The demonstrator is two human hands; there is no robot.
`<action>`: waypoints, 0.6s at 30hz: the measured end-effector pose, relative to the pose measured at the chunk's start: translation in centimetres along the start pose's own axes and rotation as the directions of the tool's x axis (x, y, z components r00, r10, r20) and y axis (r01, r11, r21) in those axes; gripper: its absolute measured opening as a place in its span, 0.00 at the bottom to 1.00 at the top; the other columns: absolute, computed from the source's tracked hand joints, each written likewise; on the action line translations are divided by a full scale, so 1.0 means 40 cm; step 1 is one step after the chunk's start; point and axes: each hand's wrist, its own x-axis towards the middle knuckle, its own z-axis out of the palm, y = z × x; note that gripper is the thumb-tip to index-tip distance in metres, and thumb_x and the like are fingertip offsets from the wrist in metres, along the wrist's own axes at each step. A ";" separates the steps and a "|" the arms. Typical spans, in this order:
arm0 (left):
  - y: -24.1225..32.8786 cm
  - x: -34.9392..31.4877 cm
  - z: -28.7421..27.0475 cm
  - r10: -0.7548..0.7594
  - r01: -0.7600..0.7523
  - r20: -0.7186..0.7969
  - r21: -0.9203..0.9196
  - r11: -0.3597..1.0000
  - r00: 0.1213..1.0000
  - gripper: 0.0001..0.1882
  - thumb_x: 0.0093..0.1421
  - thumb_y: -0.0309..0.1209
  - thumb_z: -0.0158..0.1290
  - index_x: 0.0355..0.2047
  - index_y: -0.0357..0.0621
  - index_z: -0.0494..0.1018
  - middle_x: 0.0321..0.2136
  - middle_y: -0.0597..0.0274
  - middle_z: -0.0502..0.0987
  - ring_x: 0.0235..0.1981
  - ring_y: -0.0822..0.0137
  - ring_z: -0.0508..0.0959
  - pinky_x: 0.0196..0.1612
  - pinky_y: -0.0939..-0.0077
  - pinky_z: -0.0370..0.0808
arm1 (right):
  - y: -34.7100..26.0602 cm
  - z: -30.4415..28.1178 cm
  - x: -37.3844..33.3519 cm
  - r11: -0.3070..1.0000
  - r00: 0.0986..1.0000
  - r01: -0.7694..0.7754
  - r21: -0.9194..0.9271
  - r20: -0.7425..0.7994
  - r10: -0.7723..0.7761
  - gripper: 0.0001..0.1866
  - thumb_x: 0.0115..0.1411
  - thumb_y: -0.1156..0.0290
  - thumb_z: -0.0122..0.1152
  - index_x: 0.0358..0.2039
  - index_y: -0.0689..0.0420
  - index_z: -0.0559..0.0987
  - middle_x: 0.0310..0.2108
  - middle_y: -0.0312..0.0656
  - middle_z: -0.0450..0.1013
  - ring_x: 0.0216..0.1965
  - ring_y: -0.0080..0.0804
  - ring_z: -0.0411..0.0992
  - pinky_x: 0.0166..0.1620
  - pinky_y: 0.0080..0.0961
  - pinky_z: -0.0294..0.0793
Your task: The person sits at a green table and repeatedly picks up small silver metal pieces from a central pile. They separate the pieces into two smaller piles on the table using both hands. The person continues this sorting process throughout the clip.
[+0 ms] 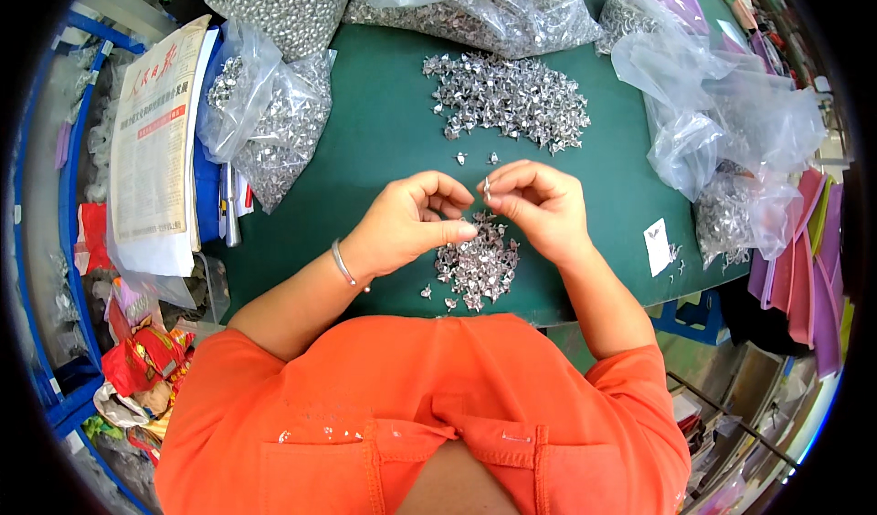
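My right hand (pixel 539 206) pinches a small silver metal piece (pixel 486 189) between thumb and fingertips. Close beside it, my left hand (pixel 413 212) has its fingers curled, with the thumb apart from them and nothing visible between. A silver bracelet (pixel 343 263) is on my left wrist. Just below both hands lies a small pile of shiny metal pieces (pixel 477 264) with thin prongs. Farther off, a wider heap of similar pieces (pixel 512 99) spreads over the green table (pixel 375 140). Two single pieces lie between that heap and my hands.
Clear plastic bags of metal parts stand at the far left (pixel 283 122), far middle (pixel 493 21) and right (pixel 731 209). A newspaper (pixel 155 140) leans at the left edge. A white card (pixel 657 247) lies right of my hands. Blue shelving (pixel 78 213) stands at far left.
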 end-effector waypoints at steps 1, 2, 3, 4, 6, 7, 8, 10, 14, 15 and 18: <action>0.004 0.001 0.006 -0.062 0.060 -0.034 -0.051 0.997 0.998 0.12 0.53 0.20 0.54 0.38 0.35 0.69 0.34 0.62 0.73 0.35 0.74 0.73 0.37 0.82 0.72 | -0.001 -0.001 -0.006 0.999 0.999 0.028 -0.040 0.017 -0.027 0.05 0.50 0.85 0.57 0.28 0.64 0.76 0.32 0.42 0.73 0.35 0.25 0.72 0.38 0.19 0.72; 0.013 0.003 0.005 -0.097 0.094 -0.026 -0.105 0.990 0.995 0.12 0.53 0.21 0.54 0.38 0.35 0.69 0.34 0.62 0.73 0.34 0.75 0.74 0.36 0.83 0.72 | -0.003 -0.001 -0.009 0.992 0.998 0.040 -0.122 0.048 -0.035 0.04 0.50 0.84 0.58 0.28 0.63 0.76 0.31 0.40 0.73 0.33 0.24 0.71 0.36 0.19 0.72; 0.017 0.001 0.007 -0.137 0.133 -0.016 -0.163 0.978 0.990 0.12 0.53 0.22 0.54 0.38 0.34 0.69 0.33 0.61 0.74 0.34 0.75 0.74 0.35 0.83 0.73 | -0.004 -0.001 -0.016 0.971 0.995 0.074 -0.226 0.077 -0.058 0.05 0.49 0.84 0.59 0.28 0.61 0.76 0.31 0.40 0.74 0.32 0.23 0.72 0.34 0.19 0.72; 0.019 -0.001 0.009 -0.176 0.171 -0.005 -0.221 0.960 0.984 0.12 0.54 0.23 0.55 0.38 0.33 0.69 0.33 0.60 0.74 0.33 0.75 0.75 0.34 0.83 0.73 | -0.003 0.003 -0.020 0.959 0.995 0.094 -0.268 0.067 -0.079 0.06 0.49 0.83 0.59 0.28 0.61 0.76 0.30 0.40 0.74 0.32 0.24 0.72 0.34 0.19 0.72; 0.006 0.002 0.012 -0.064 0.057 -0.044 -0.139 0.989 0.997 0.11 0.54 0.22 0.53 0.38 0.33 0.69 0.33 0.59 0.75 0.33 0.72 0.76 0.33 0.82 0.73 | -0.003 0.012 -0.021 0.910 0.987 0.160 -0.383 0.064 -0.146 0.06 0.47 0.83 0.60 0.28 0.61 0.76 0.29 0.40 0.74 0.31 0.27 0.73 0.34 0.20 0.72; -0.003 0.003 0.012 -0.007 0.001 -0.061 -0.096 0.995 0.998 0.11 0.55 0.22 0.53 0.38 0.33 0.69 0.33 0.58 0.75 0.33 0.71 0.76 0.33 0.82 0.73 | -0.004 0.018 -0.021 0.867 0.979 0.204 -0.454 0.075 -0.191 0.07 0.47 0.83 0.60 0.28 0.61 0.76 0.29 0.41 0.74 0.31 0.28 0.73 0.33 0.21 0.72; -0.010 0.003 0.011 0.016 -0.022 -0.077 -0.075 0.997 0.997 0.10 0.55 0.22 0.52 0.38 0.33 0.69 0.33 0.58 0.75 0.33 0.71 0.76 0.33 0.81 0.74 | -0.006 0.024 -0.020 0.817 0.968 0.246 -0.521 0.091 -0.234 0.07 0.46 0.83 0.60 0.28 0.60 0.76 0.28 0.41 0.73 0.31 0.30 0.73 0.33 0.22 0.72; -0.018 0.004 0.005 0.067 -0.071 -0.108 -0.029 0.997 0.992 0.09 0.55 0.21 0.52 0.37 0.33 0.69 0.32 0.57 0.75 0.32 0.71 0.76 0.33 0.81 0.74 | -0.021 0.036 -0.007 0.770 0.939 0.339 -0.541 0.150 -0.308 0.07 0.46 0.83 0.59 0.28 0.60 0.76 0.28 0.42 0.73 0.30 0.34 0.73 0.33 0.24 0.72; -0.013 0.006 -0.010 0.035 -0.072 -0.227 -0.158 0.985 0.973 0.07 0.55 0.20 0.49 0.35 0.34 0.69 0.30 0.57 0.75 0.31 0.70 0.77 0.31 0.80 0.75 | -0.008 0.007 0.045 0.603 0.918 0.333 -0.724 0.103 -0.383 0.07 0.48 0.83 0.56 0.29 0.61 0.76 0.27 0.44 0.71 0.29 0.42 0.71 0.33 0.29 0.72; -0.007 0.008 -0.014 -0.006 -0.048 -0.234 -0.228 0.973 0.972 0.07 0.55 0.20 0.48 0.35 0.35 0.69 0.30 0.58 0.75 0.30 0.69 0.77 0.31 0.80 0.75 | 0.011 -0.007 0.063 0.518 0.891 0.340 -0.785 0.093 -0.445 0.07 0.48 0.82 0.57 0.29 0.61 0.76 0.27 0.45 0.71 0.28 0.42 0.71 0.33 0.29 0.71; 0.005 0.009 -0.030 -0.081 -0.019 -0.247 -0.380 0.925 0.966 0.08 0.55 0.22 0.43 0.36 0.36 0.68 0.29 0.59 0.73 0.29 0.67 0.77 0.31 0.79 0.75 | 0.041 -0.042 0.079 0.403 0.915 0.309 -0.861 0.154 -0.372 0.06 0.48 0.82 0.57 0.29 0.62 0.76 0.29 0.45 0.71 0.28 0.41 0.71 0.34 0.28 0.71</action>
